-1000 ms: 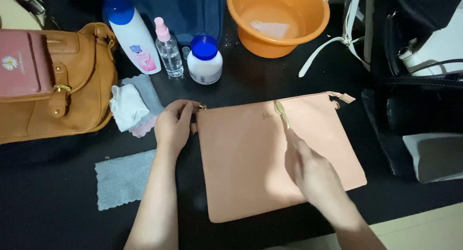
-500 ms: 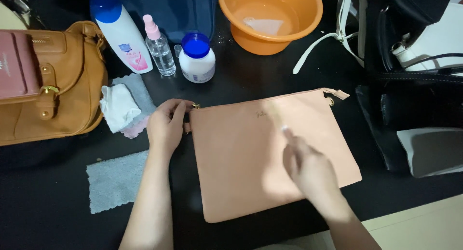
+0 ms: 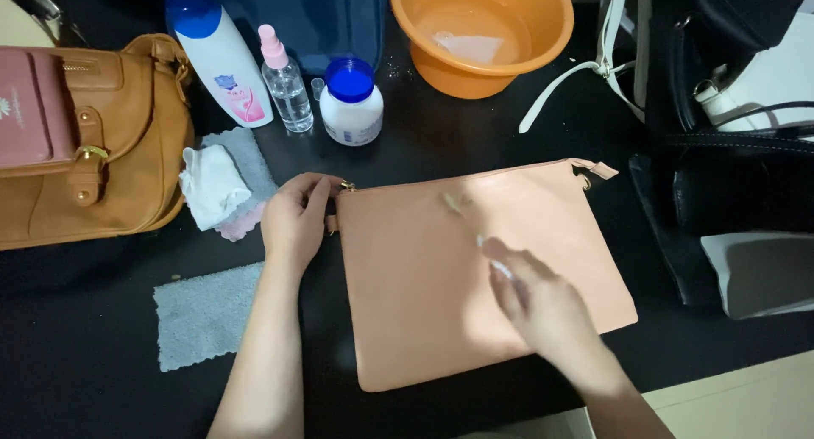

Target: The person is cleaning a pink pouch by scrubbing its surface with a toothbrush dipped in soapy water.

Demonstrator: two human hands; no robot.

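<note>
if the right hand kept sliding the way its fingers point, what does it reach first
The right hand points up-left across the peach pouch; past the pouch's top edge, probably the white jar with the blue lid, though its blur makes the line unsure.

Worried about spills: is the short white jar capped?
Capped. The white jar stands upright with its blue lid on top.

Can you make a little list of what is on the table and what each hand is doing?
Left hand: holds the pink pouch by its left edge
Right hand: over the pouch, blurred, gripping a small thin thing I cannot make out
Behind: orange basin, three bottles
Left side: tan handbag, white cloth, grey cloth
Surface: black table
</note>
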